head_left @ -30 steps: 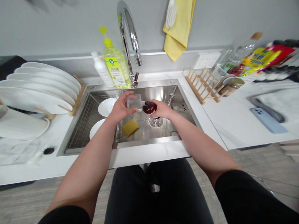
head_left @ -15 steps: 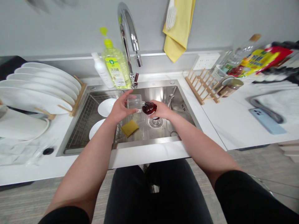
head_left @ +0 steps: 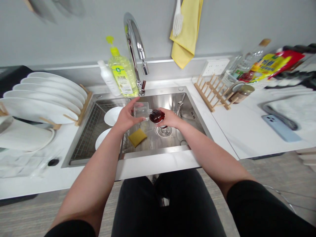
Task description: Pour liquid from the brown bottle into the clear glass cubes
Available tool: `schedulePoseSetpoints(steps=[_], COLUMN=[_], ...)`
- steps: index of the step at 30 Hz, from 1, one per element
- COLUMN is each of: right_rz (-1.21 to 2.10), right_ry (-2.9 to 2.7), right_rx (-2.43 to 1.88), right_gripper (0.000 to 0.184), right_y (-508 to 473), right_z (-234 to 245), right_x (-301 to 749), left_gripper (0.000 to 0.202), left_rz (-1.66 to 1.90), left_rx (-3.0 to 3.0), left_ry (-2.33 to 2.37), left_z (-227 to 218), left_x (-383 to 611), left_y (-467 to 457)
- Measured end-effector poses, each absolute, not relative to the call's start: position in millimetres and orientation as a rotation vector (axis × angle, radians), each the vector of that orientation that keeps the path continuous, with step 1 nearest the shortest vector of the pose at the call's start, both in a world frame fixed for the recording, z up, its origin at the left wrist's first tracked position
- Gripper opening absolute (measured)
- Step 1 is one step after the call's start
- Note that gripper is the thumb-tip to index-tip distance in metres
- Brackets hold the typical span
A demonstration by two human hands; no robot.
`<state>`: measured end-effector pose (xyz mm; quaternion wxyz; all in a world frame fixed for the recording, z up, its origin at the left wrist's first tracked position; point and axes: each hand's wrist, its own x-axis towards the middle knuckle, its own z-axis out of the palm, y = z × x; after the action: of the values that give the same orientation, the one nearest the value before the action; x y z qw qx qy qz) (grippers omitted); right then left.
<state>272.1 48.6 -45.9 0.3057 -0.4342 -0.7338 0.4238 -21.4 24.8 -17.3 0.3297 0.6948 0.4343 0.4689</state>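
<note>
I count one left hand (head_left: 127, 118) and one right hand (head_left: 170, 118), holding one clear container (head_left: 141, 111) and one dark red bottle (head_left: 157, 116). The one sink (head_left: 158, 151) has two white dishes (head_left: 113, 116) and one yellow sponge (head_left: 137, 137); at its back edge, one tap (head_left: 138, 39), one white bottle (head_left: 108, 79) and one pump bottle (head_left: 123, 77). Past its left edge are seemingly five plates (head_left: 37, 106), one plate rack (head_left: 83, 110) and one white jug (head_left: 27, 133). Past its right edge: one small rack (head_left: 204, 97), one lidded jar (head_left: 243, 93) and one phone (head_left: 280, 128). Above hang one yellow cloth (head_left: 185, 46) and one white brush (head_left: 177, 23).
</note>
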Motion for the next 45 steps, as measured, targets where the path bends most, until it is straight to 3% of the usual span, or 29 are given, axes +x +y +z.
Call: schedulePoseSetpoints(steps=[45], right_rz=[1.226], right_ry=[-1.868], right_rx=[-1.021], right_gripper=[0.092], right_y=[42.7], right_z=[-42.2], right_x=[268.7], left_gripper=[0.111], left_rz=[1.125], left_rx=[2.041], left_ry=[1.325], left_z=[40.0], left_x=[-7.6], left_y=[-0.9])
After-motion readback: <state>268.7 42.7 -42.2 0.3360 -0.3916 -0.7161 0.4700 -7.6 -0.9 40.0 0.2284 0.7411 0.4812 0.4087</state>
